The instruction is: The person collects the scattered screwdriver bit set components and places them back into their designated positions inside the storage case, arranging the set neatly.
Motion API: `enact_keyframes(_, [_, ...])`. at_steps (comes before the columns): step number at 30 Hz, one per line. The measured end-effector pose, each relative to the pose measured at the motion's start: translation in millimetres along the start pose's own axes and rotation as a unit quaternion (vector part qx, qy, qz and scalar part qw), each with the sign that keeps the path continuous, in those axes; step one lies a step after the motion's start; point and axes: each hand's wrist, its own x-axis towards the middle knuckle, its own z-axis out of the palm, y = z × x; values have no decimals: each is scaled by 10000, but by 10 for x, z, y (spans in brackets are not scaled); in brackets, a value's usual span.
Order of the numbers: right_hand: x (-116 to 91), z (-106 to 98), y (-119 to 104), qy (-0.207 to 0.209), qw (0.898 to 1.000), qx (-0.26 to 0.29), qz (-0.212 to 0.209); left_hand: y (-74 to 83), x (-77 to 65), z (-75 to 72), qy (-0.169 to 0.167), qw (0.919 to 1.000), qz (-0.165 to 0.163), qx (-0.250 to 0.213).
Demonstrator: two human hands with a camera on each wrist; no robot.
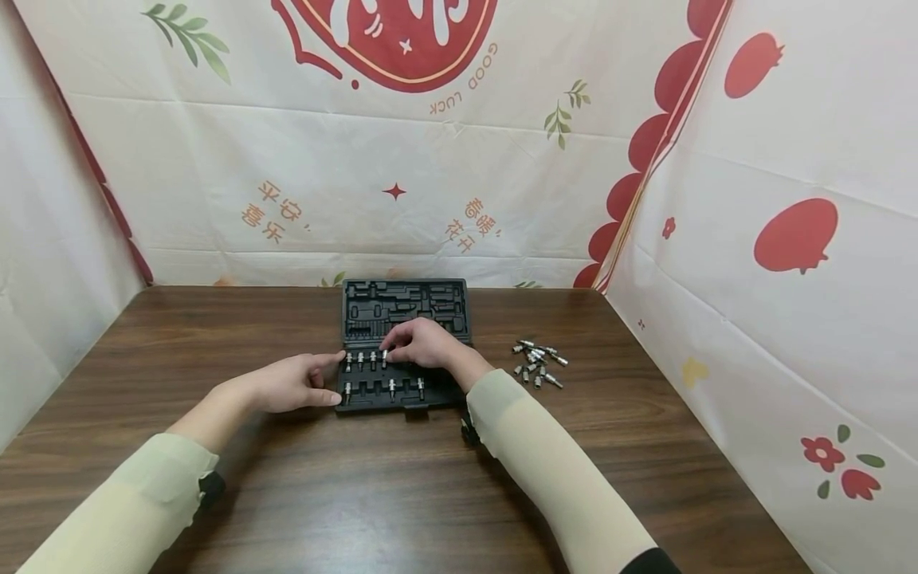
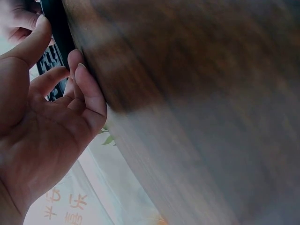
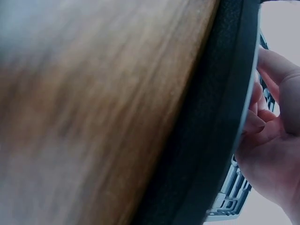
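Observation:
A black plastic tool case [image 1: 437, 391] lies unfolded on the table, its moulded lid [image 1: 405, 292] tilted up behind the base. Several small metal sockets [image 1: 361, 360] stand in the base's upper row, others, such as one socket [image 1: 392, 388], in the lower row. My right hand [image 1: 428, 343] reaches over the base and pinches a socket [image 1: 384, 357] at the right end of the upper row. At the case's left side, my left hand [image 1: 297, 383] touches the edge with thumb and fingertips. In the left wrist view the left hand's fingers [image 2: 89, 86] look loosely bent.
A loose pile of small metal sockets and bits [image 1: 534, 363] lies on the brown wooden table [image 1: 344, 494], right of the case. Printed cloth [image 1: 323, 151] hangs behind the table, and more cloth [image 1: 753, 319] hangs along the right.

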Motion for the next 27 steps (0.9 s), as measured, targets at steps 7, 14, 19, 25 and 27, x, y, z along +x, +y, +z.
enact_keyframes(7, [-20, -10, 3, -69, 9999, -54, -51, -57, 17, -5, -33, 10000, 43, -78])
enact_keyframes(14, [-21, -16, 36, 105, 9999, 69, -20, -345, 102, 44, 1, 9986, 537, -15])
enact_keyframes(19, [3, -3, 44, 140, 9999, 71, 24, -158, 45, 23, 2, 9996, 259, -75])
enact_keyframes(25, [25, 9, 30, 204, 9997, -59, 100, -123, 46, 29, 21, 9999, 114, -77])
enact_keyframes(27, [29, 11, 25, 198, 9997, -94, 145, -211, 74, 47, 74, 9996, 264, -55])
